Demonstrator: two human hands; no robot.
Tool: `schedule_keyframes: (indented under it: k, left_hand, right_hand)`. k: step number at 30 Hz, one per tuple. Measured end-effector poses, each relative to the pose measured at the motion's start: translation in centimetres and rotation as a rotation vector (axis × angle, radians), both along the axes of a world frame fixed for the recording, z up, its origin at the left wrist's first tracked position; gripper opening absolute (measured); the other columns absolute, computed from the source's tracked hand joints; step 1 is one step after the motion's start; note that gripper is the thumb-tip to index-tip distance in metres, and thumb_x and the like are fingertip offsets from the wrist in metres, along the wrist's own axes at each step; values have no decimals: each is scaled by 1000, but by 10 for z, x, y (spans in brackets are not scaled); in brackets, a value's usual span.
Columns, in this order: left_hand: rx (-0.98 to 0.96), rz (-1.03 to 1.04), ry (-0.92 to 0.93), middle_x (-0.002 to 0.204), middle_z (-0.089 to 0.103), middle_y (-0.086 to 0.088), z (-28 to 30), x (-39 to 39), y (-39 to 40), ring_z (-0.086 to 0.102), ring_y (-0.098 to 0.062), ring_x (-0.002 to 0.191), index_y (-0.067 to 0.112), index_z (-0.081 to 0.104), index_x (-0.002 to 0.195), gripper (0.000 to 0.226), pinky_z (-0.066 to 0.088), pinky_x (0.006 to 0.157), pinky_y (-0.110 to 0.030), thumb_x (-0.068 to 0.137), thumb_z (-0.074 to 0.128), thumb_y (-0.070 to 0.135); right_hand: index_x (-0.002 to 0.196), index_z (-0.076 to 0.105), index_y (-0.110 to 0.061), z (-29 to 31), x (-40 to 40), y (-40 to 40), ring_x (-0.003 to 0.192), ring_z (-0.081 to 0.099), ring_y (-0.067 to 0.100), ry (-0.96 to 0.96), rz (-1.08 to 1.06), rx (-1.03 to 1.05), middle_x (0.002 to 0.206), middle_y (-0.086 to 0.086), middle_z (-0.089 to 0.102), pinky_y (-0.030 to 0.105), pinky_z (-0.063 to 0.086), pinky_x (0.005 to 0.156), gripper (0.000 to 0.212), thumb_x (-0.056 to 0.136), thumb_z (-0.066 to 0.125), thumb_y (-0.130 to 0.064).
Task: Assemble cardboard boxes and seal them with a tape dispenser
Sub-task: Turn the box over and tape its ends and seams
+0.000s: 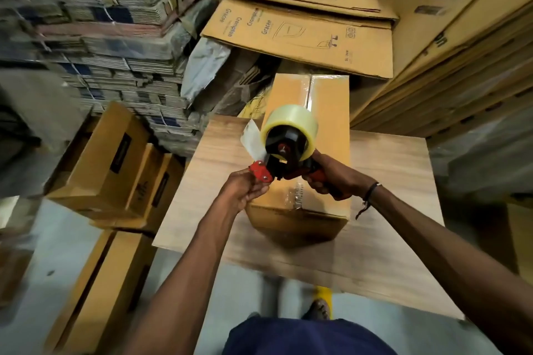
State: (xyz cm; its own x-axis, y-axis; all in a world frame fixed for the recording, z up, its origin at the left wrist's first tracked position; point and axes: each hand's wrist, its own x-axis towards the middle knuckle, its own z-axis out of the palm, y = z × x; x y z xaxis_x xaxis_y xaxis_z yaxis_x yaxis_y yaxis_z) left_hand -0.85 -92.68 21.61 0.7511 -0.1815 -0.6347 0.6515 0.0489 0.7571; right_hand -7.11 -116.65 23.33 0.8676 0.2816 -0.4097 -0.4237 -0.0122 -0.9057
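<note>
A long brown cardboard box (326,112) lies on the wooden table (389,181), its top seam covered with clear tape. Above its near end I hold a red and black tape dispenser (284,153) with a roll of clear tape. My right hand (331,179) grips the dispenser's red handle. My left hand (245,187) pinches the red front end of the dispenser, where a loose flap of tape (253,138) sticks up.
Assembled boxes (115,170) stand on the floor to the left of the table. Flat cardboard sheets (302,34) lean behind the table and along the right. Bundled stacks of flattened cartons (101,37) fill the far left. My foot (320,308) is under the table's near edge.
</note>
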Motion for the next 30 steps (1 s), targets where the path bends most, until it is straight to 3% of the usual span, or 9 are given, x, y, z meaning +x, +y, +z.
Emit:
schedule_keyframes:
  k: [3,6,8,12,14,18,23,30]
  left_hand:
    - [186,-5,-163,62,67,-7,-7,2,25,66,-17,57,2,72,90,27,56,49,-21,100,50,-9]
    - [447,-82,-351,64,65,-9,-10,1,42,63,-14,52,12,68,63,37,52,47,-18,90,63,-13]
    - [569,-130,-442,54,65,-1,-14,-1,53,62,-5,42,15,67,57,38,48,45,-15,89,67,-5]
    - [564,-131,-495,64,74,-2,-30,1,79,68,-11,53,18,82,74,19,60,63,-27,92,78,23]
    - [563,-167,-503,63,73,1,-36,-1,86,69,-12,55,21,82,74,20,57,66,-25,91,79,31]
    - [575,-179,-492,63,74,0,-43,-11,82,68,-11,50,17,79,70,24,51,58,-18,89,81,32]
    - [517,-148,-436,73,75,-6,-49,-15,84,67,-15,55,8,81,82,21,52,51,-17,95,75,24]
    - [496,-186,-406,72,75,2,-61,-14,87,66,-13,65,15,82,83,23,54,57,-26,98,70,26]
  right_hand:
    - [127,71,-4,-4,0,17,64,27,15,-42,52,-76,74,-4,41,29,22,52,86,106,17,-68]
    - [117,78,-16,-3,-8,31,57,34,7,-48,69,-168,68,-10,44,20,29,47,81,107,14,-64]
    - [107,79,-24,-4,-15,34,56,34,8,-43,68,-213,67,-10,45,21,29,47,76,108,14,-63]
    - [78,64,-21,-13,-33,25,53,30,15,19,50,-319,64,-2,42,27,21,48,77,101,14,-76]
    - [72,55,-21,-16,-43,17,52,32,15,61,32,-344,62,-1,43,27,23,48,76,99,14,-79]
    - [77,53,-12,-24,-56,12,52,33,15,39,34,-368,62,0,44,27,29,50,80,101,15,-78]
    - [67,54,-19,-31,-60,17,52,34,15,43,46,-395,61,-1,44,28,31,51,76,102,17,-75]
    - [72,55,-15,-34,-59,16,53,32,18,41,45,-397,62,3,43,26,31,50,77,102,19,-76]
